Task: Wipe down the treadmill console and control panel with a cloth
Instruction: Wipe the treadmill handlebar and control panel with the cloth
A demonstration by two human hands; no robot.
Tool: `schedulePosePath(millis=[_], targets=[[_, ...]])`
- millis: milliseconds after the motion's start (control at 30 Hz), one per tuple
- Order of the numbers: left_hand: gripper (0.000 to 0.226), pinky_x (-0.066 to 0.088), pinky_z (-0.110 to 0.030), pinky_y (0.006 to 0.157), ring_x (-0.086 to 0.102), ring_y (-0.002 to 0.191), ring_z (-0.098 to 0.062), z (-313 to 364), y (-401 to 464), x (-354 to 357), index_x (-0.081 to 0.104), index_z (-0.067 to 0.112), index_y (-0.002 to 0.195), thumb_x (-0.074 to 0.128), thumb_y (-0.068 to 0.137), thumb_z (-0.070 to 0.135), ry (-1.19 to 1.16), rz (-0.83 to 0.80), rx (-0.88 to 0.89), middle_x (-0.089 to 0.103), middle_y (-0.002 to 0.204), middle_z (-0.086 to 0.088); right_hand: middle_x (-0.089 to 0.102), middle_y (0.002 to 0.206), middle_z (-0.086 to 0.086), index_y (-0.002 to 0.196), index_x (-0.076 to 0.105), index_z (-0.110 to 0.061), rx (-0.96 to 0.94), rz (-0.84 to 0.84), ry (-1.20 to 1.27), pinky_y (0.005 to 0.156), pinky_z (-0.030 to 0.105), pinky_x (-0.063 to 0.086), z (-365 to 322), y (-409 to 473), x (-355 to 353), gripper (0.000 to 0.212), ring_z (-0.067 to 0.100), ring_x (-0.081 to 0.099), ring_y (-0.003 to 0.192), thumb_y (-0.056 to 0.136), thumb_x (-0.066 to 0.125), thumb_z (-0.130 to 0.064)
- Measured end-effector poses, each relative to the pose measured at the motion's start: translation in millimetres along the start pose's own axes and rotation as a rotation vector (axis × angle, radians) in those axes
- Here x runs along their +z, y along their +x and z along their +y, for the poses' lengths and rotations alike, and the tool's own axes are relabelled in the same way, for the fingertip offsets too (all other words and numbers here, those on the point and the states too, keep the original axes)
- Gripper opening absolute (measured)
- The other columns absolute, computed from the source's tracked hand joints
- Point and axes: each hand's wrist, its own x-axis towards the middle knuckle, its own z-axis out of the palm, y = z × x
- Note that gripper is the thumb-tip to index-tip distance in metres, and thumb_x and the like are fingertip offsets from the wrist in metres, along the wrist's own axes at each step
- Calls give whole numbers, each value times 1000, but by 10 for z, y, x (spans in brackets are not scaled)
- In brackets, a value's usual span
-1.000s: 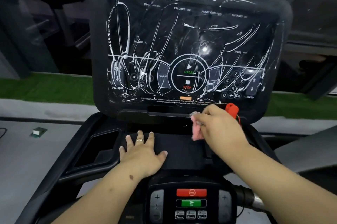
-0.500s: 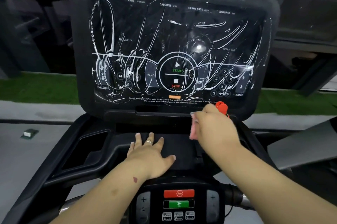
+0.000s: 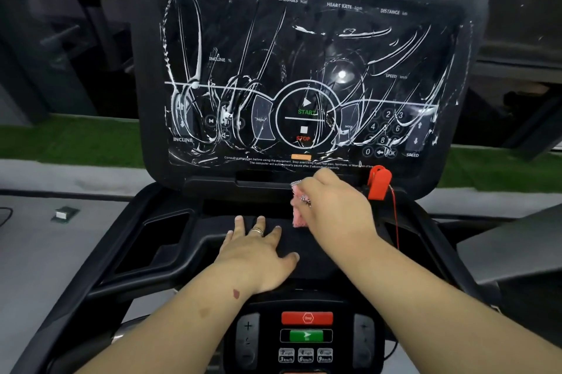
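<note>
The black treadmill console (image 3: pixel 146 75) fills the upper view, its glossy screen (image 3: pixel 304 69) streaked with white foam swirls. My right hand (image 3: pixel 337 206) is closed around a small pink cloth (image 3: pixel 297 215), held just below the screen's lower edge, left of a red safety key (image 3: pixel 378 182). My left hand (image 3: pixel 258 255) lies flat, fingers spread, on the dark shelf (image 3: pixel 213 221) under the screen. A ring shows on one finger. The lower control panel (image 3: pixel 307 334) with red and green buttons sits between my forearms.
A recessed cup holder (image 3: pixel 161 240) lies left of the shelf. A thin red cord (image 3: pixel 396 221) hangs from the safety key. Green turf and a grey floor lie beyond the machine, with a small box (image 3: pixel 63 214) on the floor at left.
The right hand with the pink cloth has slid slightly left along the ledge under the screen. The left hand stays flat on the shelf. The camera shifted a little.
</note>
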Motion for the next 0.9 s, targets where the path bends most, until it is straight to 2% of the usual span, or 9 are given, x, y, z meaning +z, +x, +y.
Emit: schedulePosePath(millis=[67, 133, 300, 467, 600, 767, 900], targets=[[79, -2, -47, 128, -19, 154, -37, -7, 7, 3, 10, 39, 163, 28, 95, 74, -1, 2, 3, -8, 171, 2, 56, 87, -3, 91, 71, -24, -21, 38, -21, 44, 28, 43, 148, -33, -29, 16, 24, 61, 63, 87, 74, -39], [78, -2, -47, 127, -20, 154, -37, -16, 16, 12, 10, 38, 163, 27, 95, 74, -4, -1, 5, -9, 171, 2, 56, 89, -4, 94, 70, -24, -33, 61, -37, 44, 30, 46, 320, -115, -68, 16, 22, 63, 66, 91, 70, -40], [79, -2, -48, 127, -20, 154, -37, -9, 13, 15, 9, 38, 163, 27, 95, 74, 6, -1, 5, -9, 171, 1, 55, 89, -2, 89, 63, -20, -16, 54, 2, 46, 35, 50, 173, -37, 26, 28, 24, 62, 63, 77, 83, -35], [79, -2, -48, 127, -20, 154, -37, 4, 13, 9, 10, 38, 163, 27, 95, 75, 7, 1, -2, -9, 171, 1, 55, 90, -5, 91, 63, -23, -75, 58, -34, 44, 34, 48, 249, -43, 13, 27, 21, 61, 64, 80, 82, -39], [79, -2, -48, 127, -20, 154, -37, 4, 11, 10, 10, 38, 163, 27, 95, 74, 9, 0, -1, -9, 171, 1, 53, 88, -5, 90, 61, -23, -24, 52, -30, 45, 28, 43, 155, -20, 43, 31, 20, 58, 63, 78, 81, -43], [78, -3, -48, 127, -21, 154, -36, -14, 10, 9, 10, 38, 163, 25, 96, 74, 0, 2, 2, -9, 171, 2, 53, 98, -9, 101, 62, -29, 9, -41, 52, 56, 37, 53, 247, -64, -55, 15, 16, 64, 77, 88, 71, -31], [78, -2, -48, 127, -20, 154, -37, -6, 11, 16, 10, 38, 163, 25, 95, 74, 6, 7, 0, -8, 171, 1, 51, 95, -8, 94, 59, -28, 125, -46, 44, 57, 33, 51, 102, 25, -59, 24, 16, 60, 75, 85, 73, -45]])
